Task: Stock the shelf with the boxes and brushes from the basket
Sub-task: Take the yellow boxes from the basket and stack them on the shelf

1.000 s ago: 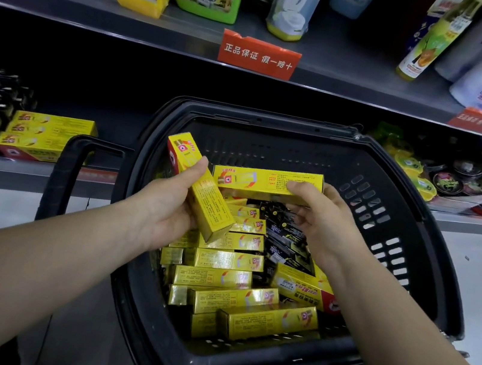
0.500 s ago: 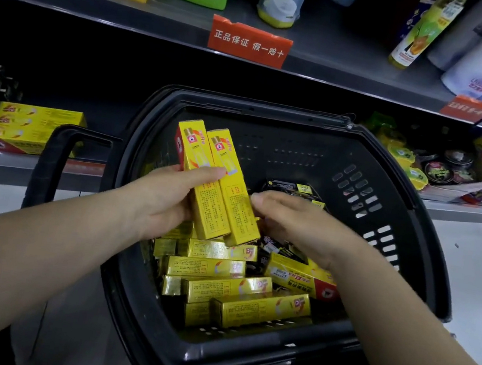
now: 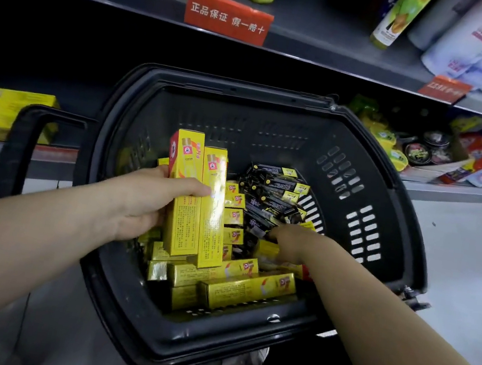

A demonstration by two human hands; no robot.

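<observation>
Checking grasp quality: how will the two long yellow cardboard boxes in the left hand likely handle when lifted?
The two long yellow cardboard boxes look stiff, with flat faces and crisp edges under the left hand. Probably light, since one hand holds both upright. Their glossy faces, side by side, may let one slide against the other.

right hand (image 3: 289, 243) reaches lower, yellow boxes (image 3: 195, 206) upright

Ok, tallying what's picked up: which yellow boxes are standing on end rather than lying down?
The two boxes gripped side by side in the left hand; the rest lie loose in the basket.
</observation>
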